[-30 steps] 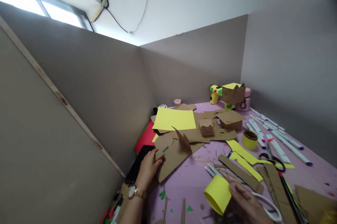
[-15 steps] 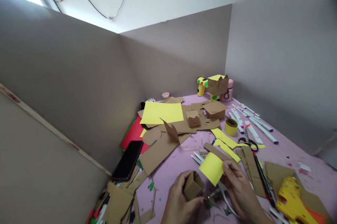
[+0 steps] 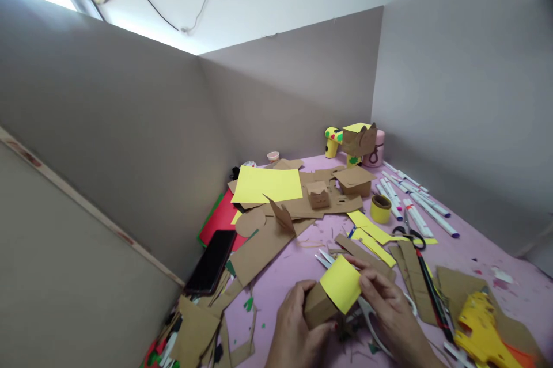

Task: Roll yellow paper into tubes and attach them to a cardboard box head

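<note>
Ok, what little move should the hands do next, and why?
Probably slide the yellow paper piece gently along the brown cardboard piece: the right hand holds the yellow at one end of the cardboard, while the left hand grips the cardboard's uncovered part.

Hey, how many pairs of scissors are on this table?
2. Black-handled metal scissors lie beside slim white markers; white-handled metal scissors are partly hidden behind the right hand and yellow paper piece. More may hide under brown cardboard scraps.
</note>
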Tool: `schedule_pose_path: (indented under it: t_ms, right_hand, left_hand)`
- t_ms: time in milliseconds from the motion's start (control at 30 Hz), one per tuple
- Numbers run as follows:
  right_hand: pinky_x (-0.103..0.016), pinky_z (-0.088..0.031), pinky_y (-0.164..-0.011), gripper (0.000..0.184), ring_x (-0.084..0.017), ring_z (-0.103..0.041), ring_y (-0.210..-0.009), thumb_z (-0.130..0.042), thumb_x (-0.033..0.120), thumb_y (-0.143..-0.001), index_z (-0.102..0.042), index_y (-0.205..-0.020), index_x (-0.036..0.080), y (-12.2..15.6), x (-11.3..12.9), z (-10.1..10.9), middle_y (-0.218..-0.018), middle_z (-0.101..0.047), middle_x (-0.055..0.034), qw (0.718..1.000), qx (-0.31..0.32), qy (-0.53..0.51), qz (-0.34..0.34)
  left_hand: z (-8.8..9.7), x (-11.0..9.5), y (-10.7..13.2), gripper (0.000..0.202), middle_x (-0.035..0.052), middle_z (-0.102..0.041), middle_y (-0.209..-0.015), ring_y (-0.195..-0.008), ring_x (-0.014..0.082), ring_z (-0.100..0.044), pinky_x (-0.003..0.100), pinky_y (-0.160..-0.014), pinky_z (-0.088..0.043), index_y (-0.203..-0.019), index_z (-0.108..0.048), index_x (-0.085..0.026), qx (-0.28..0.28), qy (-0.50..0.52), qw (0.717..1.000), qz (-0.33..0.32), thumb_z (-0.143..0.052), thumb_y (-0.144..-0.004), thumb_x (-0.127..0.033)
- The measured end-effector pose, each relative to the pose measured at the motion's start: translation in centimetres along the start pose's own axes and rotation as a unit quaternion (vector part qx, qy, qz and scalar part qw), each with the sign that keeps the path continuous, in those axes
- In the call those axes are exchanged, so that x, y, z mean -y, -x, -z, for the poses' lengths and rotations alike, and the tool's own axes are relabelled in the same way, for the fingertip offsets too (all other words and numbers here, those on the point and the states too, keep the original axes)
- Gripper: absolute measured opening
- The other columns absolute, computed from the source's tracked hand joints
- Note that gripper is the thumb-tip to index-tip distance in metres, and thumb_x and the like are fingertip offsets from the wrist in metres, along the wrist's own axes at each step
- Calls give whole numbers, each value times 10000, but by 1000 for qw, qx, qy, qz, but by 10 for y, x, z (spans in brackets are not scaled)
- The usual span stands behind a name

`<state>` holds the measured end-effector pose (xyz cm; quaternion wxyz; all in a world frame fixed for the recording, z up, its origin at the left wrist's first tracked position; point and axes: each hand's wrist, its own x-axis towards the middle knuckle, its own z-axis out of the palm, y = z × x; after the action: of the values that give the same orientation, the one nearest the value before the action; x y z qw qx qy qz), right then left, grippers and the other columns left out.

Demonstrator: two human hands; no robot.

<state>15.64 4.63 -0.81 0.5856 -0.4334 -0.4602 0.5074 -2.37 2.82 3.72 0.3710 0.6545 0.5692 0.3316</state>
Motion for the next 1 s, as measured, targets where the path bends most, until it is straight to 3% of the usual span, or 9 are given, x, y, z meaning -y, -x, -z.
schedule_pose_path:
  t_ms: [200, 400, 600, 733, 867, 1000]
  right_hand:
    - [-422, -424, -948, 320, -315, -526, -1145, -534, 469, -845, -650, -695, 212, 2, 4, -2, -1282, -564, -123, 998, -3, 60, 32]
    - [-452, -376, -991, 299, -315, -496, -1172, -527, 456, -850, -674, -743, 219, 1, 1, 0, -1255, -577, -127, 994, 3, 103, 47]
    - [-402, -452, -915, 314, -302, -573, -1064, -569, 481, -817, -676, -717, 203, 2, 0, -2, -1107, -661, -117, 998, 2, 70, 11]
    - [-338, -510, -792, 282, -254, -625, -885, -589, 459, -814, -710, -799, 205, 3, 5, -4, -956, -703, -86, 999, 2, 47, 7]
    - [-316, -516, -743, 268, -235, -620, -822, -604, 449, -809, -723, -783, 210, 3, 7, -4, -887, -704, -70, 999, -4, 40, 14]
    - [-297, -511, -748, 252, -228, -620, -837, -609, 437, -811, -722, -805, 212, 3, 7, -7, -888, -701, -63, 999, 2, 29, 14]
  left_hand:
    - [-3, 12, 1, 504, 119, -633, -1098, -1019, 250, -564, 380, -901, -427, -1145, -549, -148, -68, -79, 992, -66, -592, -647, -85]
    - [-2, 22, 0, 527, 118, -619, -1112, -1028, 244, -557, 398, -888, -454, -1225, -490, -154, -66, -139, 980, -125, -532, -707, -64]
    - [-5, 23, 1, 437, 121, -620, -1079, -999, 259, -572, 426, -861, -478, -1182, -513, -175, -84, -150, 976, -132, -576, -752, -131]
    - [-6, 27, 3, 458, 147, -590, -1154, -1070, 270, -542, 447, -899, -471, -1248, -455, -161, -109, -156, 964, -183, -577, -810, -218]
    - [-4, 32, 3, 468, 136, -597, -1148, -1066, 246, -554, 417, -893, -494, -1260, -425, -162, -84, -195, 955, -206, -557, -811, -142]
    - [-3, 37, 2, 517, 124, -607, -1129, -1042, 235, -570, 397, -870, -512, -1268, -389, -181, -106, -208, 943, -236, -558, -791, -77]
